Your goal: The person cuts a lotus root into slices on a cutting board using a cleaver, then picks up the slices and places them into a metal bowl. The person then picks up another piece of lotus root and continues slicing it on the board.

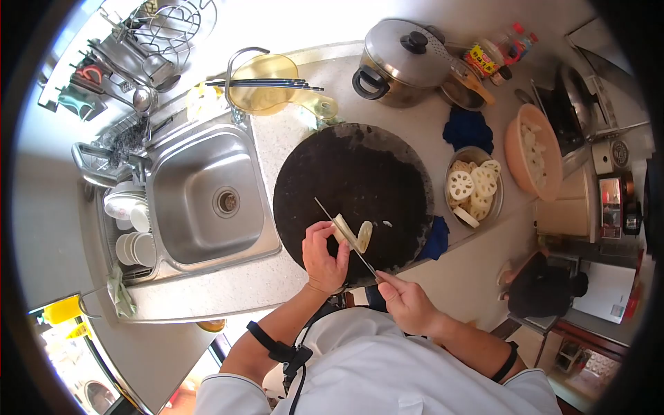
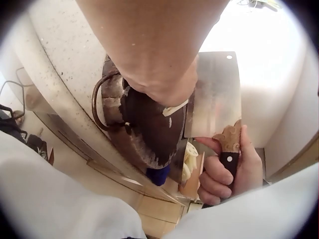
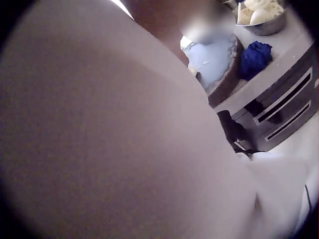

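Note:
On the round dark chopping board (image 1: 353,166), the left hand (image 1: 325,259) holds a piece of lotus root (image 1: 340,232) between fingers and thumb. A cut slice (image 1: 364,236) stands on the other side of the cleaver blade (image 1: 346,232), which is edge-down against the piece. The right hand (image 1: 409,304) grips the cleaver's handle; in the left wrist view its fingers wrap the black handle (image 2: 229,164) below the broad blade (image 2: 215,94). A small white scrap (image 1: 387,223) lies on the board. The right wrist view is mostly covered by the arm or sleeve.
Right of the board stand a metal bowl of lotus slices (image 1: 474,187) and a pink basin (image 1: 532,152) with white pieces. Blue cloths (image 1: 436,238) lie beside the board. A pot (image 1: 401,62) is behind, a sink (image 1: 207,194) on the left. Another person (image 1: 543,287) is at the right.

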### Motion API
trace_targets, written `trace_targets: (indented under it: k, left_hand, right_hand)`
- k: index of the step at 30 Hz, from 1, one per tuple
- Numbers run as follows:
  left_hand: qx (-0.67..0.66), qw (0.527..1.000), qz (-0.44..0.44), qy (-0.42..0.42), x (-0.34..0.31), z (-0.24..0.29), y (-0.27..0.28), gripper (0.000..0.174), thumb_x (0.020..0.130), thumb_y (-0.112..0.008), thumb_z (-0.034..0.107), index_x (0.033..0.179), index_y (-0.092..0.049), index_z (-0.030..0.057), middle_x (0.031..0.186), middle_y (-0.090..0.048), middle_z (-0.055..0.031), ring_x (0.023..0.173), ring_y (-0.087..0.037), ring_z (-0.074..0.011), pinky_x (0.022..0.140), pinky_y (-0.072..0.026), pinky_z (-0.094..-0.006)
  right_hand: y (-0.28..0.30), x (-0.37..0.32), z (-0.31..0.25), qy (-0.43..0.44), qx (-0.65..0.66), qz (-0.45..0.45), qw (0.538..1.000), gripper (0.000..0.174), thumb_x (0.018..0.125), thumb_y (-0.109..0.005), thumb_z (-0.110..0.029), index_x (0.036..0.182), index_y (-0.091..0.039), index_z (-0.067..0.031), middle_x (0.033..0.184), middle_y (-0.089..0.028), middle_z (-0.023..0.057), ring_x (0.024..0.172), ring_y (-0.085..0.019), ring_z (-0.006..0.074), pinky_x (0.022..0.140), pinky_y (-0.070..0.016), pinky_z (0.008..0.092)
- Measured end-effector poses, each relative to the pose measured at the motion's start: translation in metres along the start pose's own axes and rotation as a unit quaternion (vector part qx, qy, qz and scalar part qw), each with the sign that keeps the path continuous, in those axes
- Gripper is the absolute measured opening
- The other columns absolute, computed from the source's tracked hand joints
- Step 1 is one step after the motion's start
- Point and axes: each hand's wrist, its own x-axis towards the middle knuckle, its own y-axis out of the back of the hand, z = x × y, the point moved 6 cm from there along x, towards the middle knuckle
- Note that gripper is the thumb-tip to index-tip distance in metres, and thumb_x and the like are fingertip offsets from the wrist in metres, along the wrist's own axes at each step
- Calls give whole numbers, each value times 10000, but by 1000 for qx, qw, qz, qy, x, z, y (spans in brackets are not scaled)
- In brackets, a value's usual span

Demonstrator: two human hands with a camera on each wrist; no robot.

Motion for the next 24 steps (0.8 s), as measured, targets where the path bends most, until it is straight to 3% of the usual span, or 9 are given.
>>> trace_targets:
  k: [10, 14, 16, 19, 23, 24]
  left_hand:
    - [-6, 1000, 4, -6, 2, -1, 4, 369, 796, -752, 93, 1115, -573, 45, 1184, -609, -153, 966, -592, -340, 821, -459, -414]
    - [-14, 1000, -5, 7, 3, -2, 4, 357, 802, -747, 91, 1114, -578, 50, 1188, -611, -152, 964, -590, -343, 823, -459, -416]
    - [-18, 1000, -6, 5, 4, 1, 6, 344, 812, -735, 88, 1116, -580, 52, 1185, -617, -156, 971, -595, -347, 827, -461, -417]
    - [-13, 1000, -1, 4, 4, 0, 4, 332, 823, -722, 83, 1121, -580, 45, 1176, -624, -161, 975, -603, -349, 824, -465, -418]
    - [-28, 1000, -7, 8, 2, -3, 2, 315, 843, -705, 78, 1128, -578, 35, 1171, -629, -166, 988, -614, -355, 839, -476, -421]
    - [-32, 999, -3, 13, 1, -5, 2, 304, 854, -698, 77, 1129, -577, 32, 1172, -630, -167, 993, -615, -359, 851, -481, -424]
  right_hand:
    - [-18, -1, 4, -12, 24, 13, 1000, 558, 1065, -461, -361, 1347, -510, 117, 1070, -700, 252, 994, -689, 325, 870, -515, 355]
    - [-24, 4, 1, 10, 42, 24, 999, 540, 1066, -463, -339, 1354, -508, 115, 1041, -698, 238, 942, -685, 305, 834, -515, 353]
    - [-27, 12, 3, -32, 47, 17, 998, 465, 1070, -451, -309, 1305, -545, 81, 946, -683, 201, 835, -652, 275, 774, -507, 351]
    - [-33, 18, 1, -4, 83, 21, 996, 370, 1072, -444, -289, 1219, -575, 24, 840, -645, 170, 752, -606, 252, 718, -489, 357]
    - [-37, 19, 0, -21, 97, 22, 995, 314, 1073, -445, -285, 1163, -574, -14, 786, -611, 156, 721, -579, 248, 706, -484, 361]
    - [-40, 23, 3, 16, 95, 29, 995, 395, 1077, -428, -322, 1274, -549, -1, 702, -552, 71, 633, -525, 159, 622, -456, 312]
